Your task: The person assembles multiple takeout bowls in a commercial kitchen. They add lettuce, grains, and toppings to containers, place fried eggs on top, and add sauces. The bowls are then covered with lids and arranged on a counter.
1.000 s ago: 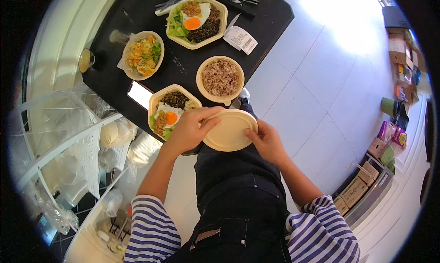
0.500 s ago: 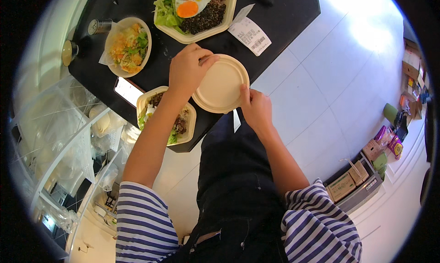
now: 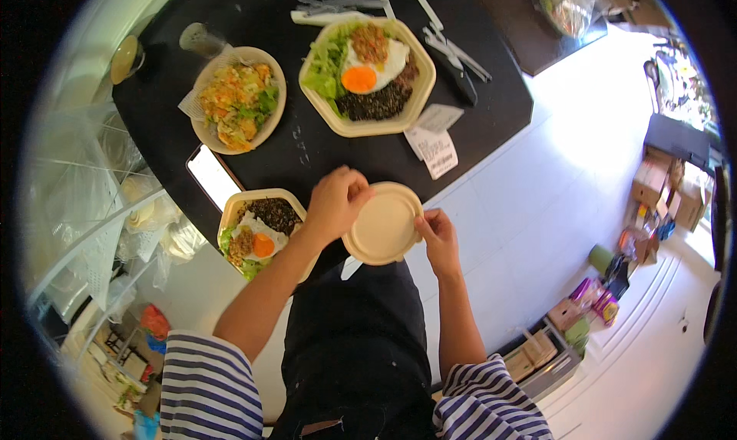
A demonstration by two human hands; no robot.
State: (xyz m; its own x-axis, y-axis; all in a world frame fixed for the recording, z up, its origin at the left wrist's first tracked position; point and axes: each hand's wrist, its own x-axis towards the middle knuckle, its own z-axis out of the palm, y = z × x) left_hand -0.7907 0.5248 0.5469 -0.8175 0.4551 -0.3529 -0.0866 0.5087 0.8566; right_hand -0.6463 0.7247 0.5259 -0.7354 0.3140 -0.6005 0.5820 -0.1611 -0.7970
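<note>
There's the black tabletop (image 3: 330, 154), a hexagonal egg bowl (image 3: 326, 112) at its far side, a second egg bowl (image 3: 261, 194) nearer, partly blocked by the left forearm (image 3: 265, 294), and a salad bowl (image 3: 279, 110) beyond. At the near edge, the round cream lid (image 3: 381, 225): left hand (image 3: 336, 204) curls at its rim, grip unclear; right hand (image 3: 441, 242) pinches the opposite side. Phone (image 3: 213, 175) lies left, receipt (image 3: 434, 152) right.

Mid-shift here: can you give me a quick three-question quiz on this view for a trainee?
1. True or false: the phone lies on top of the receipt.
2. Which hand is at the right edge of the round lid?
3. What leafy green lies just left of the upper fried egg?

Key:
1. False; it lies on the table, well apart from it.
2. The right hand.
3. Lettuce.
</note>
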